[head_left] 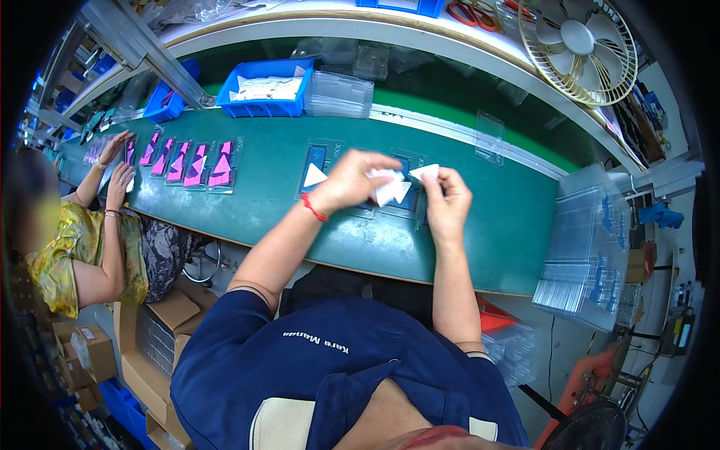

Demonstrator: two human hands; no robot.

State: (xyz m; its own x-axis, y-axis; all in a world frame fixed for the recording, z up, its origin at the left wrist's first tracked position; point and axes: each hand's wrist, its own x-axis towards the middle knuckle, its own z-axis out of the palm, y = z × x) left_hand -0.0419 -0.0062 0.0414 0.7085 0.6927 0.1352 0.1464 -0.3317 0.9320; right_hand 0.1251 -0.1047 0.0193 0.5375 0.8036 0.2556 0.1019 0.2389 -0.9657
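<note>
My left hand (pixel 349 180), with a red cord at the wrist, grips a small bunch of white triangular pieces (pixel 387 190). A single white triangle (pixel 424 173) is pinched between the thumb and fingers of my right hand (pixel 448 202), just right of that bunch. Beneath both hands lies a clear pack with a dark blue insert (pixel 407 201), partly covered by the fingers and pieces. To the left of it, another clear pack with a blue insert (pixel 316 155) carries a white triangle (pixel 314 175). Part of that pack is behind my left hand.
Pink-and-purple packs (pixel 222 166) lie in a row at left, near a co-worker's hands (pixel 120 176). A blue bin of white pieces (pixel 266 88) and stacked clear cases (pixel 339 94) stand at the back. More clear sleeves (pixel 581 262) line the right end; a fan (pixel 577 37) sits above.
</note>
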